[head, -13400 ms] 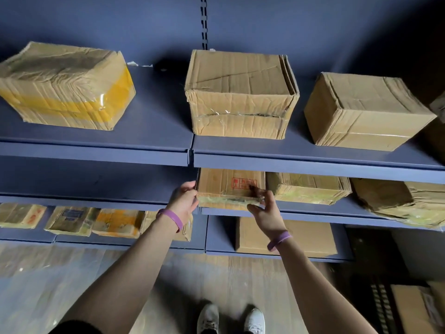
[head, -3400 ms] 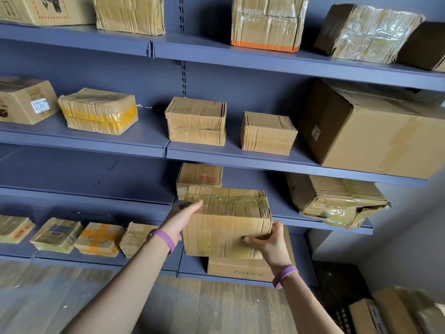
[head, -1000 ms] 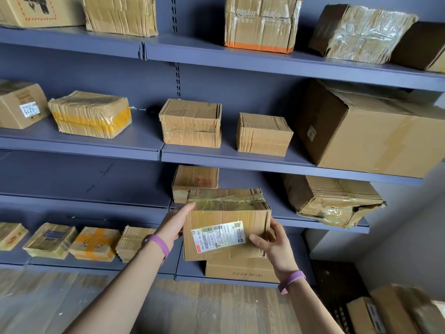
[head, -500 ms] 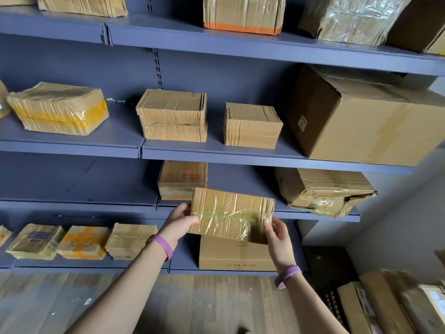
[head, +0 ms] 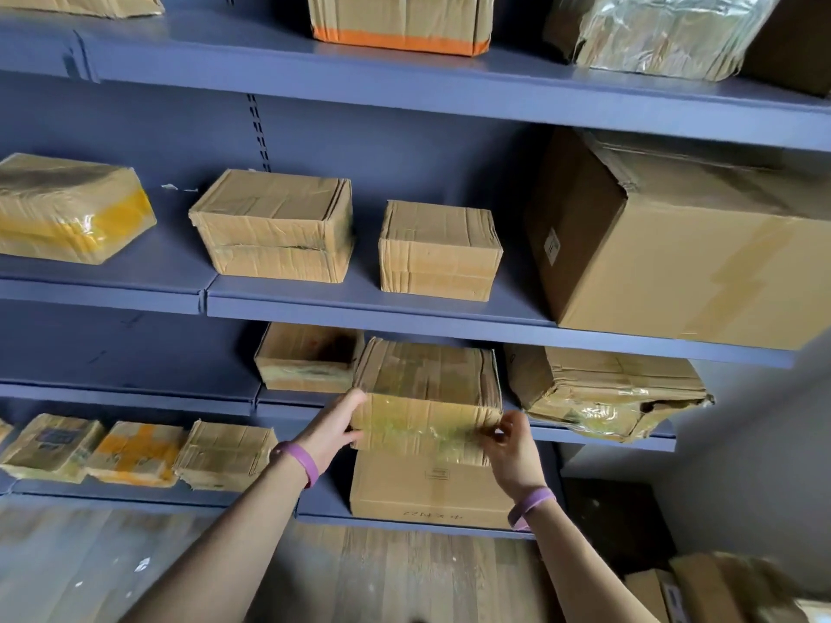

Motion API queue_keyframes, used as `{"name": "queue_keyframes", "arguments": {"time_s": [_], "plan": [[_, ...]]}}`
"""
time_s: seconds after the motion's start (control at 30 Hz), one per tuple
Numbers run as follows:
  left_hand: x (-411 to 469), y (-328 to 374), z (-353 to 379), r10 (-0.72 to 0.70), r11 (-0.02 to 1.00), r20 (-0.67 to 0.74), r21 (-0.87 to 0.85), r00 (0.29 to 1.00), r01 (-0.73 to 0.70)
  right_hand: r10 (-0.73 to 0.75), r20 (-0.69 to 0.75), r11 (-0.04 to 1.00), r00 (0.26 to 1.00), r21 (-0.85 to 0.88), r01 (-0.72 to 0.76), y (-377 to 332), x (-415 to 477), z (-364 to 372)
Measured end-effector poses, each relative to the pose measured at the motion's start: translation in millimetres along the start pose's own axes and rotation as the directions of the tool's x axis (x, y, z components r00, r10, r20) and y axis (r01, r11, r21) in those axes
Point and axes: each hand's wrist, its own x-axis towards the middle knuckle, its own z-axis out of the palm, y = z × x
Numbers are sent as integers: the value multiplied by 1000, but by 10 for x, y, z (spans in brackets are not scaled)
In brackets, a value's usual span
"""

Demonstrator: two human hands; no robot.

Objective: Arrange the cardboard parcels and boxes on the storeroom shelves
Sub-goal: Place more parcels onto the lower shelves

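Note:
A taped cardboard box (head: 427, 393) sits partly on the lower-middle shelf (head: 598, 436), its front hanging over the shelf edge, between a small flat box (head: 308, 357) and a crumpled parcel (head: 602, 393). My left hand (head: 335, 427) grips its front left corner. My right hand (head: 510, 447) pinches its front right corner.
Two small boxes (head: 274, 227) (head: 438, 249), a yellow-taped parcel (head: 67, 209) and a big carton (head: 683, 254) stand on the shelf above. Flat parcels (head: 135, 451) and a carton (head: 427, 492) lie on the bottom shelf. More cartons (head: 701, 586) lie on the floor at right.
The box has gone from being held in the air in front of the shelves to resting on the lower-middle shelf. Both hands moved forward with it.

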Motion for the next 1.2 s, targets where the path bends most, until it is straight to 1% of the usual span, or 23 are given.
{"name": "queue_keyframes", "arguments": {"time_s": [0.07, 0.1, 0.23, 0.37, 0.43, 0.53, 0.6, 0.7, 0.77, 0.83, 0.97, 1.07, 1.1, 1.17, 1.2], "plan": [[183, -32, 100, -31, 998, -30, -60, 999, 30, 29, 38, 999, 999, -23, -28, 71, 172, -34], [280, -55, 157, -51, 997, -68, -62, 996, 46, 45, 63, 999, 997, -28, -43, 103, 243, -44], [610, -117, 362, -88, 989, -171, -136, 981, 65, 88, 110, 996, 990, 19, -90, 216, 502, -16], [887, -175, 431, -100, 994, -256, -64, 961, 86, 130, 112, 992, 985, -8, -129, 349, 764, 13], [1037, -213, 437, -98, 995, -274, -52, 957, 87, 112, 120, 993, 986, -34, -109, 392, 932, 18], [1216, -287, 440, -76, 996, -262, 23, 962, 85, 58, 116, 996, 992, -67, -51, 400, 1146, 53], [1300, -319, 454, -72, 996, -292, 29, 954, 84, 18, 123, 995, 992, -95, -7, 411, 1262, 84], [1418, -341, 486, -80, 995, -332, 28, 940, 95, -1, 125, 991, 992, -131, 17, 457, 1403, 151], [1457, -328, 512, -90, 995, -339, 12, 936, 100, 8, 114, 992, 993, -130, 7, 506, 1477, 196], [1488, -314, 544, -97, 995, -335, 3, 937, 104, 47, 94, 990, 994, -135, -35, 528, 1511, 217], [1499, -254, 585, -108, 994, -302, -35, 947, 102, 79, 104, 992, 991, -108, -68, 532, 1507, 195], [1404, -320, 586, -176, 982, -290, 12, 941, 188, 201, 129, 976, 971, -108, -188, 520, 1358, 128], [1354, -372, 591, -216, 975, -293, -8, 931, 224, 229, 124, 970, 966, -108, -216, 547, 1288, 102], [1227, -463, 616, -289, 957, -236, -60, 928, 283, 259, 115, 963, 959, -114, -246, 605, 1128, 44], [1154, -489, 635, -304, 953, -193, -54, 933, 299, 267, 106, 961, 958, -111, -255, 620, 1040, 18]]}}
